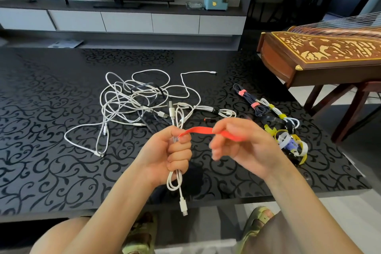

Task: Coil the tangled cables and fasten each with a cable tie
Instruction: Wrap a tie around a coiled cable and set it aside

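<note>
While a folded white cable [174, 179] is gripped in the clenched left hand [169, 154] above the near part of the black patterned desk [51, 150], a red cable tie [198, 130] is stretched sideways from that fist to the right hand [245, 146], by whose thumb and fingers its other end is pinched, though this hand is blurred. Loops of the held cable are seen hanging below the fist, with a white plug [183, 206] at the bottom. A tangle of white and dark cables [134, 99] is spread on the desk beyond the hands. To its right, two tied coils are laid end to end: a dark bundle [248, 98] bound with pink ties and a white bundle [277, 112] bound with yellow ties. A heap of loose ties [290, 143] is seen just beyond the right hand. A wooden stringed instrument [329, 51] is set at the far right.
</note>
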`<state>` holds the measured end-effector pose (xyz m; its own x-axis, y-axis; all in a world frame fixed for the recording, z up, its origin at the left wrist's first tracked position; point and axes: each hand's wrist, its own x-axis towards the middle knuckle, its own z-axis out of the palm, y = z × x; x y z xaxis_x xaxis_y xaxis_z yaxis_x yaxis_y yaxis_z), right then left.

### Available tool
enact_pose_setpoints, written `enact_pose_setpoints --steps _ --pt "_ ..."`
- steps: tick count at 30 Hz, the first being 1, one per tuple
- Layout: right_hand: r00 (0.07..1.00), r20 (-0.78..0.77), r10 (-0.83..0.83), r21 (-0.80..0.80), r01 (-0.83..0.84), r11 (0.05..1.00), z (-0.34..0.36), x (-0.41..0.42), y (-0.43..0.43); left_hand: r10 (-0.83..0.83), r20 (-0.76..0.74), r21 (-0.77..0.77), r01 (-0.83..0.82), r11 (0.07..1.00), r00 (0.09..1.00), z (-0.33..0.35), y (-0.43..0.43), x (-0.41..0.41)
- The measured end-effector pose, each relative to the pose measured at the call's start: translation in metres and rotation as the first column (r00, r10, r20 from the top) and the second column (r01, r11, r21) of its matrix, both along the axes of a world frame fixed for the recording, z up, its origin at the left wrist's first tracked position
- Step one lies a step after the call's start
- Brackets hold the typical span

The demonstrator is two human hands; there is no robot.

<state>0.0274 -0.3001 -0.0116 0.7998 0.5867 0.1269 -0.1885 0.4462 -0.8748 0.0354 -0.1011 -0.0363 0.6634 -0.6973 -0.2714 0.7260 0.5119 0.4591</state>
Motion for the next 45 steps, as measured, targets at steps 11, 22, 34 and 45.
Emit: enact_pose_setpoints --steps 11,22,34,45 --pt "0.638 0.616 -0.462 -0.348 0.747 0.567 -0.008 0.009 0.010 0.120 0.190 0.477 -0.198 0.856 0.974 -0.005 -0.005 0.004" --pt "0.843 0.129 -0.522 -0.347 0.532 0.773 -0.009 -0.008 0.044 0.093 0.515 0.705 -0.483 0.520 0.852 -0.016 -0.017 0.001" --pt "0.775 -0.060 -0.629 -0.488 0.526 0.696 -0.026 -0.013 0.064 0.062 0.801 0.544 -0.768 0.338 0.595 -0.022 -0.023 -0.009" --pt "0.902 0.288 -0.322 -0.656 0.431 0.619 -0.026 -0.006 0.045 0.311 0.738 0.486 -0.792 0.370 0.599 -0.009 -0.019 -0.003"
